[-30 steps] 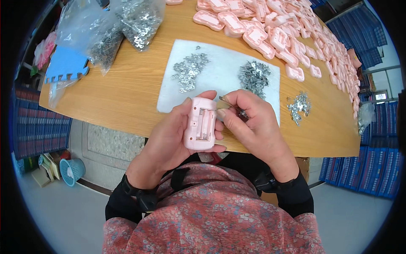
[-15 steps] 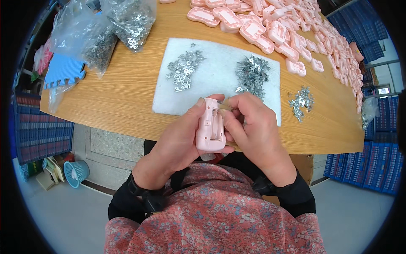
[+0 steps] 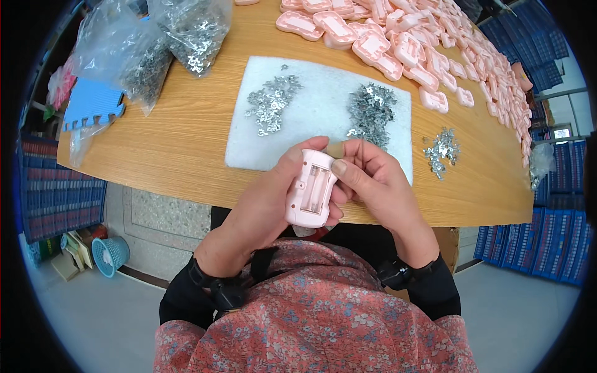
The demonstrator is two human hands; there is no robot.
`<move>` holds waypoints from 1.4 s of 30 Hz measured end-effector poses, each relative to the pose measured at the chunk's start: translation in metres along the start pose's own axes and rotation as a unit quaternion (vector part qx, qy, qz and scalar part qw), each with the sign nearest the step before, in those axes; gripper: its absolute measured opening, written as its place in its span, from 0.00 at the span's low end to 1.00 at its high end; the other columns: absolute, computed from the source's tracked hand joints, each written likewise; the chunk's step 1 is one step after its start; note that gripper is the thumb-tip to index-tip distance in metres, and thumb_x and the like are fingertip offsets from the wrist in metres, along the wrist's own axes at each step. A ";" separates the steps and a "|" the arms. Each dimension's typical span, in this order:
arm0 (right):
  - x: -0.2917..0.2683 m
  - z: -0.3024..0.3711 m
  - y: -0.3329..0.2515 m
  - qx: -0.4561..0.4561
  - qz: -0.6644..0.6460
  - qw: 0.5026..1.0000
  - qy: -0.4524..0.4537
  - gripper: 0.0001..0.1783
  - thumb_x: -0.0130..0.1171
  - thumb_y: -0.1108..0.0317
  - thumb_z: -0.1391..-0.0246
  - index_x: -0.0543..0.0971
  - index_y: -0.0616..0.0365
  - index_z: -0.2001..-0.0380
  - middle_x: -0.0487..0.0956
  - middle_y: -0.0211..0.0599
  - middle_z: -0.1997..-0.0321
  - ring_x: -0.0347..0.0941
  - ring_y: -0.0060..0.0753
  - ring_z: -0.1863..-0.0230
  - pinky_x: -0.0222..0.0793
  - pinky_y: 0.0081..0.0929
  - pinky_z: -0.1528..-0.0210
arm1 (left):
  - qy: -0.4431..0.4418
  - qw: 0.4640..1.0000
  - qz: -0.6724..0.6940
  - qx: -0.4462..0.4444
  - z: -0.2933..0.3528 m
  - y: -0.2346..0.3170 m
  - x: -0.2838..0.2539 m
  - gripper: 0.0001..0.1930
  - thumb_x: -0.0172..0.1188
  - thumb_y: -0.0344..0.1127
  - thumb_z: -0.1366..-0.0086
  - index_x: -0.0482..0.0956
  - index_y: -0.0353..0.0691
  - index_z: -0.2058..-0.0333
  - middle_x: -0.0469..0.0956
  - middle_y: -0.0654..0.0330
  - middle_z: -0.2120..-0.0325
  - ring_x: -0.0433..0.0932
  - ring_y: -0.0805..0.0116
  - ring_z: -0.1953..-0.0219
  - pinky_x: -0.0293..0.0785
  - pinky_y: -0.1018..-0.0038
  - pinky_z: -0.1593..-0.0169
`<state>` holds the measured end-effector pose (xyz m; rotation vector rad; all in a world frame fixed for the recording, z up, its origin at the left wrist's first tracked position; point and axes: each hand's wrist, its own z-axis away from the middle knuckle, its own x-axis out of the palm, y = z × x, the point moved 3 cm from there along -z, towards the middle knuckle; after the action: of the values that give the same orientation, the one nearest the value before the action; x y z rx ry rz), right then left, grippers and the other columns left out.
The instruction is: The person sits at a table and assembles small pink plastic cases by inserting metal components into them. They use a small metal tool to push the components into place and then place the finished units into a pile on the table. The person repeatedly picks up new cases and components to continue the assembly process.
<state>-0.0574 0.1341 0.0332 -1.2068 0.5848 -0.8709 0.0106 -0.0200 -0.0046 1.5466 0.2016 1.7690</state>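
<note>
A pale pink plastic battery housing (image 3: 296, 214) is held upright over the table's front edge, its long battery compartment facing up. Thin metal contacts show at the compartment's ends. My left hand (image 3: 264, 193) is closed around its left side, with fingers reaching underneath. My right hand (image 3: 379, 180) grips the upper right edge, thumb on the rim and other fingers curled beside and behind it. A tan covering (image 3: 336, 150) shows at a right fingertip. Whether a small part is pinched there is hidden.
Behind my hands lies a white foam sheet (image 3: 317, 81) with two piles of metal contacts (image 3: 272, 105). A third small pile (image 3: 443, 149) sits right of it. Many pink housings (image 3: 410, 46) cover the far right. Plastic bags of metal parts (image 3: 193, 37) stand far left, near a blue foam mat (image 3: 93, 102).
My right thumb has moved from the compartment's upper end to the housing's upper right rim. The housing has tilted slightly to the right, still in my left hand.
</note>
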 end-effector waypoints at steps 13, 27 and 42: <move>-0.012 0.010 0.003 0.048 -0.027 0.998 -0.012 0.10 0.62 0.68 0.39 0.75 0.60 0.59 0.77 0.23 0.69 0.70 0.10 0.72 0.67 0.11 0.70 | 0.088 0.914 -0.390 0.072 0.002 0.011 0.017 0.19 0.53 0.25 0.30 0.69 0.34 0.42 0.78 0.63 0.59 0.77 0.80 0.60 0.76 0.81 0.57; -0.016 0.014 -0.003 -0.070 0.056 0.996 0.010 0.09 0.59 0.71 0.37 0.75 0.63 0.56 0.72 0.20 0.70 0.66 0.09 0.69 0.65 0.13 0.65 | 0.015 0.997 -0.071 -0.032 -0.008 0.008 0.009 0.19 0.44 0.40 0.26 0.70 0.34 0.45 0.74 0.58 0.65 0.71 0.72 0.74 0.70 0.74 0.70; -0.022 0.005 -0.006 -0.005 0.050 0.998 -0.029 0.10 0.66 0.70 0.43 0.80 0.65 0.61 0.77 0.23 0.75 0.74 0.12 0.71 0.69 0.15 0.67 | -0.061 0.988 0.087 -0.113 -0.016 -0.004 0.010 0.18 0.49 0.42 0.27 0.71 0.37 0.47 0.75 0.56 0.64 0.66 0.76 0.77 0.57 0.80 0.76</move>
<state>-0.0672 0.1542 0.0389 -1.1976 0.5987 -0.7467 -0.0021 -0.0055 -0.0029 1.5379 -0.1936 1.7540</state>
